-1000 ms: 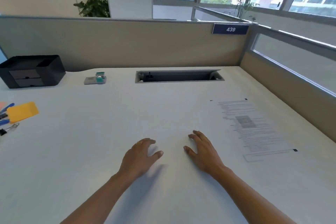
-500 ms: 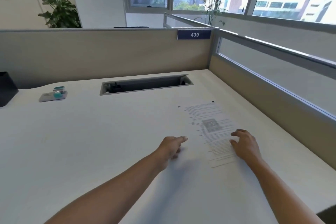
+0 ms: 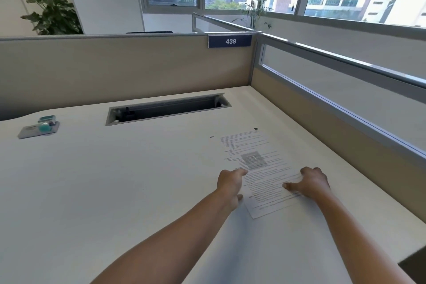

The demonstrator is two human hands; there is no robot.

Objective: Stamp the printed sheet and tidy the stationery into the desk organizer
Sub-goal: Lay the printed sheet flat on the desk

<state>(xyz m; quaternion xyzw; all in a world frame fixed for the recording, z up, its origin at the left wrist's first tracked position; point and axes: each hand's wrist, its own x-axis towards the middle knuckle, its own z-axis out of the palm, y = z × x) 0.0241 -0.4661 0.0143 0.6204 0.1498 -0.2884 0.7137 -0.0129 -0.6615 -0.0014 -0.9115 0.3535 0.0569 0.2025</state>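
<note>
A printed sheet [image 3: 254,159] with lines of text and a grey square block lies on the white desk [image 3: 115,180], right of centre. My left hand [image 3: 229,183] touches the sheet's left edge, forefinger stretched forward, thumb at the edge lower down. My right hand [image 3: 310,183] presses on the sheet's right side, thumb pointing left across the text and fingers bent down onto the paper. A teal-topped stamp [image 3: 45,125] sits on a grey pad [image 3: 30,132] at the far left of the desk. The desk organizer is out of view.
A long cable slot [image 3: 168,108] is cut into the desk at the back. Beige partition walls [image 3: 126,69] close the back and right sides, the right one with a glass strip. A dark object [image 3: 415,265] shows at the bottom right corner.
My view has swung right, so the organizer and the stationery at the left have left the frame. Both hands have moved from the bare desk onto the sheet's edges.
</note>
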